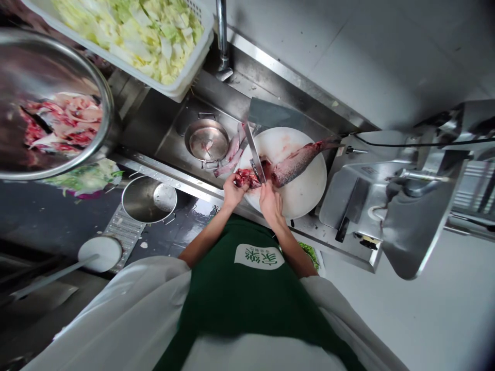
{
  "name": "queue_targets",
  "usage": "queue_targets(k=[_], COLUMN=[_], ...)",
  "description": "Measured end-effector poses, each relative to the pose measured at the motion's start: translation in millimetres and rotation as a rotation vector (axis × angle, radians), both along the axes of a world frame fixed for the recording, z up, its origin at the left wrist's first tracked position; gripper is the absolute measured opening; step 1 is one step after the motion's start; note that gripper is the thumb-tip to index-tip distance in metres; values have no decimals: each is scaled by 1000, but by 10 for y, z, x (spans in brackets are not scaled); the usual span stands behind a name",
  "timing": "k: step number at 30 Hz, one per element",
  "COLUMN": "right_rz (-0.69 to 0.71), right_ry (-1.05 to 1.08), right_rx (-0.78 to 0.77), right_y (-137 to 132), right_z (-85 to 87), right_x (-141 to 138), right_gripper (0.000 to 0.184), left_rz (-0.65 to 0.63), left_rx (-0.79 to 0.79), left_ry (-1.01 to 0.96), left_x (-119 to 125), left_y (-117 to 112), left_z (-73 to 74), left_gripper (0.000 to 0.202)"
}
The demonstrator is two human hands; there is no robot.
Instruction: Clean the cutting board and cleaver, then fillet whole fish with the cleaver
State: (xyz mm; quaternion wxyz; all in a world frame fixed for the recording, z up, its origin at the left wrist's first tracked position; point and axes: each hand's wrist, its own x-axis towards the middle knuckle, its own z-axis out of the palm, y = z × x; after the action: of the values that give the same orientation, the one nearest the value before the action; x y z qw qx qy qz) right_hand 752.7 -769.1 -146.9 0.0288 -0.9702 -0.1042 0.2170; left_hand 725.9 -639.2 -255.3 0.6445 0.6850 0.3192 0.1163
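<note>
A white round cutting board lies at the sink's edge in front of me. On it rests a large fish body, its tail pointing right and its bloody cut end towards my hands. My left hand is closed on a red, bloody fish piece at the board's left edge. My right hand grips a knife whose blade points up and away, between that piece and the body. Its handle is mostly hidden by my fingers. Pale fish strips lie just left of the board.
A small two-handled pan sits in the sink under a tap. Left are a cabbage basket, a steel bowl with fish pieces, and a floor pot. Right, a black-handled cleaver lies beside a metal slicer.
</note>
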Motion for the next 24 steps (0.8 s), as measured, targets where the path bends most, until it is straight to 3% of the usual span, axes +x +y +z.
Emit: queue_targets(k=[7, 12, 15, 18, 20, 24], right_rz=[68, 56, 42, 28, 19, -14], right_ry=[85, 94, 132, 112, 66, 66], right_rx=[-118, -189, -208, -145, -45, 192], right_y=[-108, -355, -352, -165, -61, -189], right_z=[-230, -175, -116, -155, -246, -450], right_x=[-27, -185, -261, -122, 82, 434], right_gripper=[48, 48, 49, 49, 46, 40], left_rz=[29, 64, -21, -119, -119, -53], left_rx=[-65, -66, -47, 16, 13, -144], left_ry=[18, 24, 7, -26, -38, -19], left_x=[-39, -8, -11, -48, -69, -51], left_y=[81, 117, 123, 137, 165, 215], left_z=[-54, -132, -139, -115, -106, -130], left_gripper=[28, 26, 25, 24, 24, 29])
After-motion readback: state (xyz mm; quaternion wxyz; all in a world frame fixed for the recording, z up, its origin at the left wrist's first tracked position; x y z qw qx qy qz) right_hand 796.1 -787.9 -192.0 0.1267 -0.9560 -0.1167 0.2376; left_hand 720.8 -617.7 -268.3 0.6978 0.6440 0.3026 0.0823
